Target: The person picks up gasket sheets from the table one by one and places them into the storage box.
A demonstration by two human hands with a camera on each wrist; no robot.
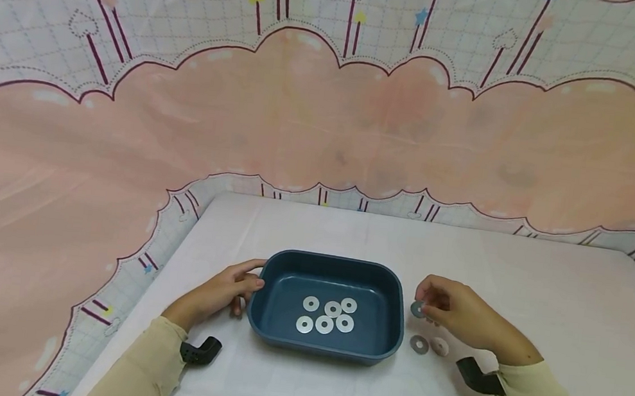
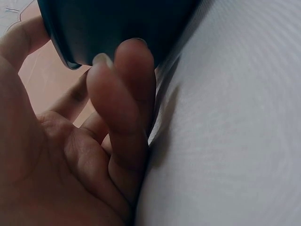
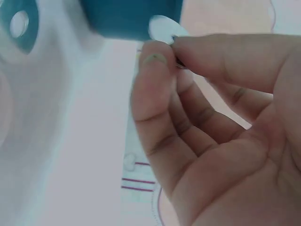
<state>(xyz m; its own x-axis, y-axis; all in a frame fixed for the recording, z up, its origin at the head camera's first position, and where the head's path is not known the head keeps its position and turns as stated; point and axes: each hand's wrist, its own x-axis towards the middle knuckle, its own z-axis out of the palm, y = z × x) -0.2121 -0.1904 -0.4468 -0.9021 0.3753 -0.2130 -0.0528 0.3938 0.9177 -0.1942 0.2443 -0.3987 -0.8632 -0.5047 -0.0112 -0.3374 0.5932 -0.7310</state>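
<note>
A dark blue rectangular tray (image 1: 324, 352) stands in the middle of the table with several flat silver washers (image 1: 324, 324) lying on its bottom. My left hand (image 1: 226, 292) holds the tray's left end, thumb at the rim; in the left wrist view, other fingers (image 2: 134, 70) are bent close by the outer wall. Just right of the tray, my right hand (image 1: 459, 313) pinches one washer (image 3: 162, 28) between thumb and fingertips, above the table. Below that hand lie two more washers, a grey one (image 1: 419, 345) and a paler one (image 1: 439, 346).
A white cloth covers the table (image 1: 297, 389). Behind and at the left hangs a printed pink and white curtain (image 1: 360, 125). Black wrist devices (image 1: 200, 350) sit by both cuffs, the right one (image 1: 481, 376) near the loose washers.
</note>
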